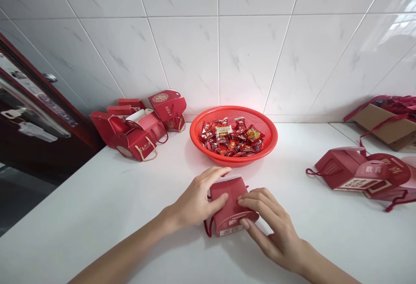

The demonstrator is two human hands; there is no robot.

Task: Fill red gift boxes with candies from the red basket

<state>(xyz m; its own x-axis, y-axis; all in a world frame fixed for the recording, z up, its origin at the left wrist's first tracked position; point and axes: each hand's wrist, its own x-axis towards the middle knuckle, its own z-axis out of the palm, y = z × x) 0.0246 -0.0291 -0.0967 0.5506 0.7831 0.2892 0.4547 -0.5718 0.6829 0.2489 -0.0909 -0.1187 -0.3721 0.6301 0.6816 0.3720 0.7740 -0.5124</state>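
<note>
A small red paper candy box (231, 193) with a dark red cord handle sits on the white table in front of me, its top flap folded over. My left hand (198, 197) holds the box from the left, thumb on the top and fingers along the far side. On the right, my right hand (274, 221) grips the rounded edge of the flap, fingertips above and thumb at the front. Just behind the box stands a red plastic basket (234, 162) holding wrapped candies (232, 139).
Several red boxes (133, 143) stand at the back left against the tiled wall (182, 59). More red boxes (344, 169) lie at the right, below a cardboard carton (377, 121) with red cords. A dark door (29, 145) with a key is beyond the table's left edge.
</note>
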